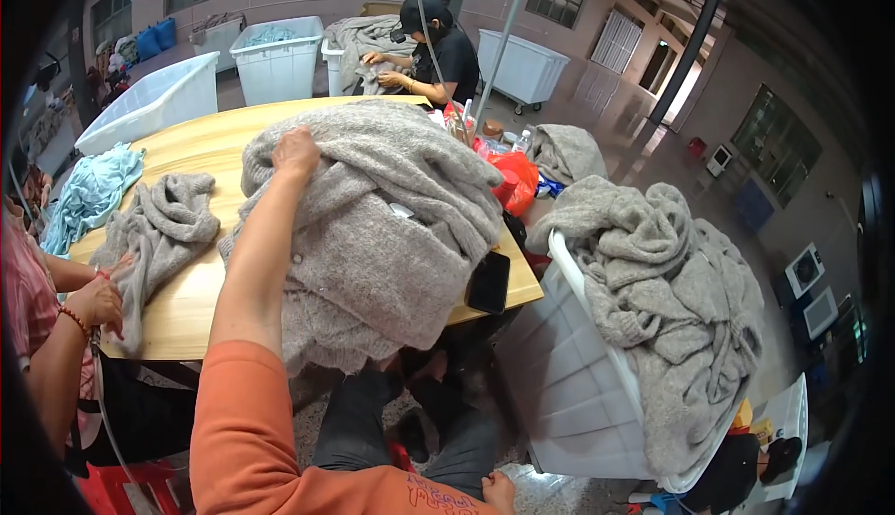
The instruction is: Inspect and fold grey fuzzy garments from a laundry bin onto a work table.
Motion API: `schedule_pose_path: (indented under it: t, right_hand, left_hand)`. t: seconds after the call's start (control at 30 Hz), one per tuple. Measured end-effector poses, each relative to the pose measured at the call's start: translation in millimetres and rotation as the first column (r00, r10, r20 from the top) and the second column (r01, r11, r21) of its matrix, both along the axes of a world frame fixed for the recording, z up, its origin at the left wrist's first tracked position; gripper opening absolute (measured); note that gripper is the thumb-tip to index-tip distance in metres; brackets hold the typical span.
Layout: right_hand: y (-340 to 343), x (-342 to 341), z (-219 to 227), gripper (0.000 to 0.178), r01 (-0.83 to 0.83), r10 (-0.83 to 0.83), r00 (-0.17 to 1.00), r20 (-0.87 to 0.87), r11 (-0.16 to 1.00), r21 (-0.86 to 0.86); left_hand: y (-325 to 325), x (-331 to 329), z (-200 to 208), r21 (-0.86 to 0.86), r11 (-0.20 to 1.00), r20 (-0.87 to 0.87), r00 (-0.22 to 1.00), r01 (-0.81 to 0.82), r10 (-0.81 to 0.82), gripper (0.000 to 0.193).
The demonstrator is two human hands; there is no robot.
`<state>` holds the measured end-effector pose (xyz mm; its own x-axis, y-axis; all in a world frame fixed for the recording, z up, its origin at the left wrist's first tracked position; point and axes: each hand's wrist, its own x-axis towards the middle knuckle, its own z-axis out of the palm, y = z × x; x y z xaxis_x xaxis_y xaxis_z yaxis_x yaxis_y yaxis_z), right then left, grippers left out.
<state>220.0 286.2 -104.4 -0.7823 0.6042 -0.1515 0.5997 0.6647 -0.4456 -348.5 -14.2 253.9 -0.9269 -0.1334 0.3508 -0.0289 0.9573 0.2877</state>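
Orange shirt (247, 412): my landmark from this remote seat, one solid colour with soft creases.
Left sleeve (244, 366): the shirt's same orange, cut straight around the elbow.
Print (443, 496): purplish outlined characters on the shirt's front.
Left forearm (256, 263): bare beyond the shirt's sleeve.
Right hand (500, 492): ungloved, beside the shirt's print.
Trousers (359, 422): dark grey, below the shirt; I find the footwear too shadowed to read.

Soft indoor light, glare at the far doorway (686, 87), curved edges, black corners.
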Motion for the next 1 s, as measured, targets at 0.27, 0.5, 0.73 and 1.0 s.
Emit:
schedule_pose_path:
  t: [0.27, 0.5, 0.73, 1.0]
  right_hand:
    - [7, 2, 2, 0.024, 0.045, -0.041, 0.996, 0.077, 0.998, -0.047]
    - [0, 6, 18, 0.029, 0.102, -0.033, 0.94, 0.34, 0.977, -0.185]
    - [3, -2, 9, 0.024, 0.003, 0.008, 0.946, 0.325, 0.999, -0.034]
    - [-2, 7, 2, 0.026, 0.065, -0.052, 0.993, 0.106, 0.991, -0.117]
  left_hand:
    - [-28, -3, -13, 0.032, 0.999, -0.068, 0.997, -0.039, 0.041, 0.05]
    - [-67, -40, -38, 0.264, 0.961, -0.056, 0.993, -0.082, 0.1, 0.039]
    - [-92, -64, 65, 0.134, 0.99, -0.865, 0.483, -0.039, 0.137, 0.017]
    - [-40, 127, 291, -0.5, 0.648, -0.817, 0.064, -0.575, -0.573, 0.016]
